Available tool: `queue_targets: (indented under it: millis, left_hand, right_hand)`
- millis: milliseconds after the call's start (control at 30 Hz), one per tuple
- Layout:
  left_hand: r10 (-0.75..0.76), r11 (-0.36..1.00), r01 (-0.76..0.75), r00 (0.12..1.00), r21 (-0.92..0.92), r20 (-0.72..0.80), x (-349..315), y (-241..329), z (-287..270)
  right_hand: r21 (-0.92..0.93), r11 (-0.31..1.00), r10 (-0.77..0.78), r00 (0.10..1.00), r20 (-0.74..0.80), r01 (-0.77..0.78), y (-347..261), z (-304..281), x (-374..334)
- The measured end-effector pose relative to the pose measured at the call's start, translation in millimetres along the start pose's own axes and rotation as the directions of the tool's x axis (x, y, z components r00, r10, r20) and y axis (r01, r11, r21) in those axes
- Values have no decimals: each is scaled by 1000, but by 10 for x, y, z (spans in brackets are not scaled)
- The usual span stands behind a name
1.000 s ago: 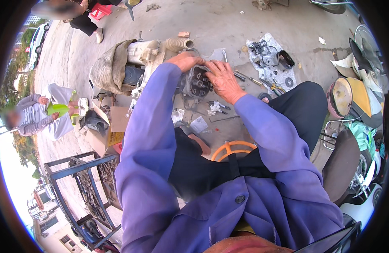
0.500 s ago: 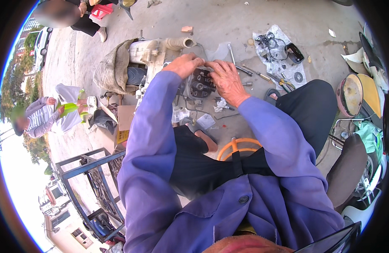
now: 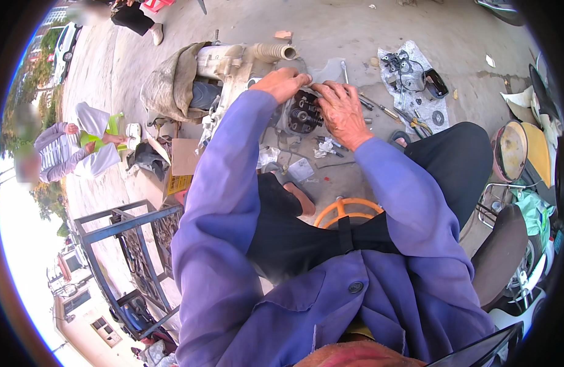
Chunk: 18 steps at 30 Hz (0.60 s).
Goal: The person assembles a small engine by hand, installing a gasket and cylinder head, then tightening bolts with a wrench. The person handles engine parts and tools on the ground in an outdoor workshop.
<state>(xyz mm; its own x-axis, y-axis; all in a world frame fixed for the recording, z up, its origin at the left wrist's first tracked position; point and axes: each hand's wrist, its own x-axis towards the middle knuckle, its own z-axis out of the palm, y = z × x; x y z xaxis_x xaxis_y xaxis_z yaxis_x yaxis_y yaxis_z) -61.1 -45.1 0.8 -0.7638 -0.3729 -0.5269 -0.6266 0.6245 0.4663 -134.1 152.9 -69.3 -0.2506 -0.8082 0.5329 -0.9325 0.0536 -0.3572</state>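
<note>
A dark cylinder head [image 3: 303, 113] with springs sits at the end of a pale engine [image 3: 230, 64] on the ground ahead of me. My left hand [image 3: 282, 84] is closed at its far edge, thumb and fingers pinched together. Over the far right side of the cylinder head curls my right hand [image 3: 344, 113], its fingers bent and its fingertips almost meeting the left ones. Whatever lies between the fingertips is too small or hidden to make out. A ribbed beige hose [image 3: 274, 52] juts from the engine just beyond my left hand.
Pliers [image 3: 419, 124] and a long socket tool [image 3: 366, 103] lie to the right. Beyond them, a plastic sheet [image 3: 410, 49] carries engine parts. A cloth [image 3: 172, 85] covers the engine's left part. A blue metal frame [image 3: 126, 226] stands left; an orange stool [image 3: 349, 205] is beneath me.
The view has shifted, so the engine and ground items appear slightly farther right and higher. Both hands stay at the cylinder head with nearly the same grip.
</note>
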Motion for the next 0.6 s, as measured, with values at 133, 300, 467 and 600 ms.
queue_targets:
  millis: [133,300,467,600]
  left_hand:
    - [34,999,-34,999,-38,5,-8,-60,9]
    - [19,999,-20,1000,-41,-16,-83,-29,18]
    - [24,994,-37,992,-103,-126,-158,-59,62]
    - [72,982,-91,990,-166,-120,-248,-125,28]
  right_hand:
    - [2,1000,-3,1000,-23,3,-10,44,-35]
    - [55,997,54,998,-22,-52,-9,54,-46]
    - [92,994,61,998,-26,-59,47,65,-44]
    - [172,984,57,998,-9,-54,-6,39,31]
